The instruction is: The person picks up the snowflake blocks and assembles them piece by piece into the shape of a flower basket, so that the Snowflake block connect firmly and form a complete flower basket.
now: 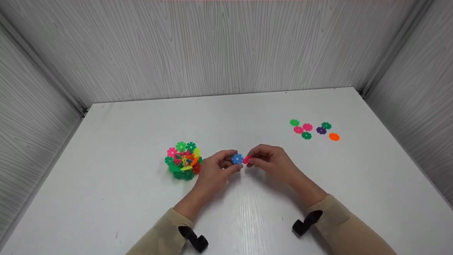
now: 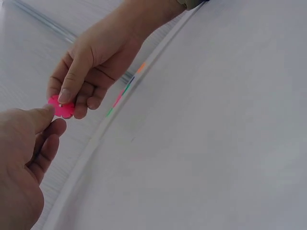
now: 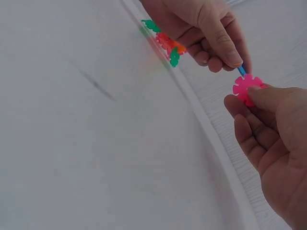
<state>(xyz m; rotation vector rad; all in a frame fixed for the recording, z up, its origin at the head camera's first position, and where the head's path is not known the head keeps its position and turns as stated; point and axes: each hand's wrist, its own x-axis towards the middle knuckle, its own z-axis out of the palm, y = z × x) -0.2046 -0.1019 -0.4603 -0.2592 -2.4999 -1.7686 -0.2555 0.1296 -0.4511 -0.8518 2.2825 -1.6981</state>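
Observation:
My left hand pinches a blue notched disc between thumb and fingertips. Facing it, my right hand pinches a pink notched disc. The two discs meet edge to edge, with the blue one seen nearly edge-on in the right wrist view. In the left wrist view the pink disc sits between both thumbs, and the blue one is hidden behind the left fingers. Just left of my left hand stands a rounded cluster of joined discs in green, pink, yellow, orange and red.
Several loose discs lie at the back right of the white table: green, pink, a dark purple disc and an orange disc. Wood-grain panels enclose the table at the back and both sides.

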